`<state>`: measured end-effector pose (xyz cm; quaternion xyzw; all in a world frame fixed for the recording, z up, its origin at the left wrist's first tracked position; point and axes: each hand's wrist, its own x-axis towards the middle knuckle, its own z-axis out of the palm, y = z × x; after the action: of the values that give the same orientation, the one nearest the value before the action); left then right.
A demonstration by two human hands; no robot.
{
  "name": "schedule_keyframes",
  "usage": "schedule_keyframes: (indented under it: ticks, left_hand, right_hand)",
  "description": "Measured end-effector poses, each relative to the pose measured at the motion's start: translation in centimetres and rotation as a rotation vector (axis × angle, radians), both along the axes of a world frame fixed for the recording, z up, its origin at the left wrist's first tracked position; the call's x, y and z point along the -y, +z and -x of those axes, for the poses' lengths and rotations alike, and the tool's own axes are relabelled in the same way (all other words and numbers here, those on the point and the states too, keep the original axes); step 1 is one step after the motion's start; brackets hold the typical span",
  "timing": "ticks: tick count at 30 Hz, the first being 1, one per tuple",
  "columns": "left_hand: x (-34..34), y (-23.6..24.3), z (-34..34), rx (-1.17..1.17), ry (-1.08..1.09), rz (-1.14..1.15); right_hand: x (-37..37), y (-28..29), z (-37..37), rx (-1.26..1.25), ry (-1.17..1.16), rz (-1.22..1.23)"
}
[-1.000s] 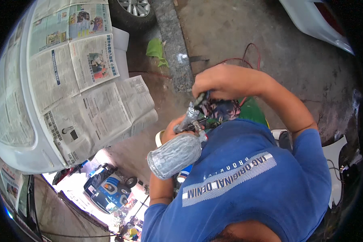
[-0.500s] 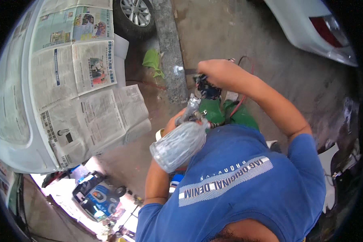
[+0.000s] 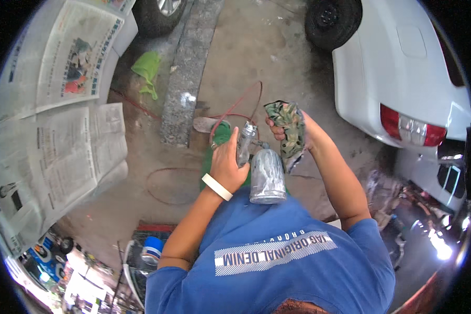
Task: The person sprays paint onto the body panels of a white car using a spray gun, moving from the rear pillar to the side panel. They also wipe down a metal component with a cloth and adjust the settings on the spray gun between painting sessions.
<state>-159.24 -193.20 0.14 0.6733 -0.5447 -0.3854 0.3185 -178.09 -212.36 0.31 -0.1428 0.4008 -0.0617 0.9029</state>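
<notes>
My left hand (image 3: 226, 163) is closed round the grip of a metal spray gun (image 3: 245, 142) in front of my body. The gun's cup (image 3: 268, 180), cloudy and streaked with white paint, hangs on the side towards my right. A pale band (image 3: 217, 187), like a tape roll, circles my left wrist. In my right hand (image 3: 276, 131) is a bunched camouflage-patterned cloth (image 3: 290, 128), held just right of the gun. The cloth covers much of that hand, but several curled fingers show at its left side.
A car panel covered in newspaper (image 3: 73, 152) stands at left, beside a concrete strip (image 3: 186, 89). A white car (image 3: 371, 78) stands at far right. A red hose (image 3: 235, 104) runs over the floor near a green cloth (image 3: 147, 68). A blue-capped container (image 3: 153, 247) sits by my left elbow.
My view has turned, bringing more of the white car in. My right hand has come back nearer with the cloth, beside the gun. The gun and its cup have swung from tilted to nearly upright.
</notes>
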Motion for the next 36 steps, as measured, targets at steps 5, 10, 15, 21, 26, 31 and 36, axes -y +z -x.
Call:
schedule_keyframes:
  ticks: [5,10,15,21,26,31,36]
  left_hand:
    - [2.9,-1.6,-3.3,-0.001,0.097,-0.079]
    - [5.1,-1.6,-6.9,0.015,0.083,-0.122]
    - [7.0,-1.3,-8.8,0.057,0.122,-0.142]
    - [9.3,-2.1,-10.5,0.099,0.256,-0.188]
    - [13.0,-2.1,-12.5,-0.076,0.573,-0.265]
    - [14.8,-8.9,-12.3,-0.343,0.954,-0.254]
    - [19.0,-8.7,-14.0,-0.228,1.06,-0.131]
  right_hand:
    - [3.5,1.3,-9.0,-0.381,0.42,0.289]
    - [7.4,1.0,-14.3,-0.37,0.733,0.392]
    - [11.4,0.5,-18.6,-0.285,1.165,0.802]
    - [16.0,-2.5,-25.5,-0.09,1.575,1.175]
    - [21.8,-13.7,-26.8,-0.133,1.506,1.516]
    - [34.5,-21.6,-29.6,-0.41,1.007,1.136]
    - [45.0,-23.6,-33.8,-0.639,0.825,1.638]
